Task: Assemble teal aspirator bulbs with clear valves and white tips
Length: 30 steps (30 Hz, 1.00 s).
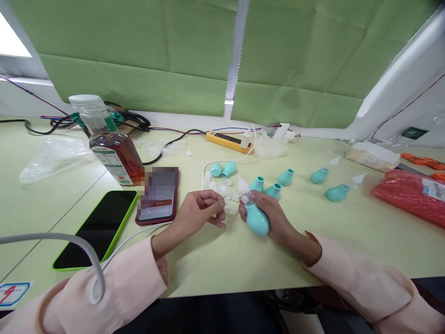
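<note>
My right hand (269,214) is wrapped round a teal bulb (257,221) that carries a clear collar and a pointed translucent tip (243,184). Just left of it, my left hand (205,207) hovers with its fingers curled and thumb near the fingertips; whether something small is between them is hidden. Small clear plastic parts (222,188) lie scattered behind and between the hands. Two loose teal bulbs (228,169) lie behind those parts, and several open-necked ones (285,176) are behind my right hand. Two bulbs with tips fitted (337,192) rest farther right.
On the left are a bottle of amber liquid (120,157), a red-cased phone (158,199) and a green-cased phone (99,227). A white cable (139,236) crosses near my left arm. A yellow power strip (227,141) lies behind; a red package (410,192) lies right.
</note>
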### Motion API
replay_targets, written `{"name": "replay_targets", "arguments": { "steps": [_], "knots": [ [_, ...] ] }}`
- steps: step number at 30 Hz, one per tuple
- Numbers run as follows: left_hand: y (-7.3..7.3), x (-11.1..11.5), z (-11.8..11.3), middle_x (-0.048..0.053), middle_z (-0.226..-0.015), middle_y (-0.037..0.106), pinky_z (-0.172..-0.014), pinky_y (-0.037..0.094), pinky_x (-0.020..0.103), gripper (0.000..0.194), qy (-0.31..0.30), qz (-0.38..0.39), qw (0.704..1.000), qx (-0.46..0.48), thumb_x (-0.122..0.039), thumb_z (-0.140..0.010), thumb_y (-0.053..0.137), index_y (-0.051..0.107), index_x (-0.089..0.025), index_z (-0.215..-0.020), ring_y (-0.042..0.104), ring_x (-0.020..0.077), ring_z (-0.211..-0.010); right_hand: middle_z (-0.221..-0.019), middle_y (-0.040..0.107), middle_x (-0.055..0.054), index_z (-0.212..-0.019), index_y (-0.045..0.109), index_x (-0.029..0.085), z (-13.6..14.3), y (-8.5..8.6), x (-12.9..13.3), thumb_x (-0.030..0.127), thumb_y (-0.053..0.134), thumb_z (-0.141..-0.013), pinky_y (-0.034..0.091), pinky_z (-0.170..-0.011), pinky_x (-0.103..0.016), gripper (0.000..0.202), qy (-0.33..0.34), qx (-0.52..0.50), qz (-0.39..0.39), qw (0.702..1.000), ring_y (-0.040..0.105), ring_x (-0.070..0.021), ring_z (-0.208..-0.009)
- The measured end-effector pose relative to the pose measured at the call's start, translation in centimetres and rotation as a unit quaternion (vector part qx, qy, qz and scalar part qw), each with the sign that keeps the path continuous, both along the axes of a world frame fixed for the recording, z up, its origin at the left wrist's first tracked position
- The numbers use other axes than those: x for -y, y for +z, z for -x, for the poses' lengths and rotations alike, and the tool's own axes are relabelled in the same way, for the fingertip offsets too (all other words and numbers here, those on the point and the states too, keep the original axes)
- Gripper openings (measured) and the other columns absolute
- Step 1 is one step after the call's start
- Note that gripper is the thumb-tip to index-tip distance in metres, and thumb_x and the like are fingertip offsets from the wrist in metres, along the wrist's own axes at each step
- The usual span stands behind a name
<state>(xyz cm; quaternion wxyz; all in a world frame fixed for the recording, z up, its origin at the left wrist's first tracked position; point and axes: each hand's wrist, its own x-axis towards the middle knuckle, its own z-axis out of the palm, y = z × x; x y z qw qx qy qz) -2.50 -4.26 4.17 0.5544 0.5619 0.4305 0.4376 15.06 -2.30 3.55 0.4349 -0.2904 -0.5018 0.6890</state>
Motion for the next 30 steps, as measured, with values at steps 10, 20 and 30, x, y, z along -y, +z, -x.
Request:
{"name": "replay_targets", "arguments": {
  "steps": [10,20,30],
  "knots": [
    [-2.9,-1.5,0.7,0.007,-0.067,0.063,-0.056,0.047,0.024,0.017,0.158,-0.45,0.797,-0.37,-0.01,-0.076,0.045,0.062,-0.012,-0.076,0.058,0.0141,-0.062,-0.068,0.05,0.002,-0.076,0.047,0.018,0.3,-0.1,0.8,0.038,0.047,-0.078,0.037,-0.041,-0.022,0.019,0.029,0.122,-0.071,0.99,0.047,-0.0066,-0.042],
    [-1.1,0.9,0.3,0.005,-0.057,0.056,-0.042,0.04,0.024,0.038,-0.032,-0.102,0.994,0.026,-0.039,-0.081,0.03,0.055,-0.011,-0.076,0.05,0.0126,-0.047,-0.055,0.054,0.002,-0.068,0.061,0.017,0.5,0.5,2.0,0.036,0.054,-0.072,0.039,-0.051,-0.021,0.021,-0.058,0.318,-0.261,0.91,0.048,-0.0101,-0.052],
    [-0.4,0.2,-0.5,-0.006,-0.029,0.031,-0.031,0.014,0.018,0.046,-0.094,0.159,0.98,0.078,-0.041,-0.08,0.037,0.031,-0.017,-0.042,0.026,0.0039,-0.027,-0.058,0.05,0.001,-0.065,0.056,0.017,0.2,0.1,1.9,0.033,0.05,-0.076,0.036,-0.051,-0.02,0.02,0.038,0.296,-0.249,0.921,0.043,-0.0094,-0.054]
  ]
}}
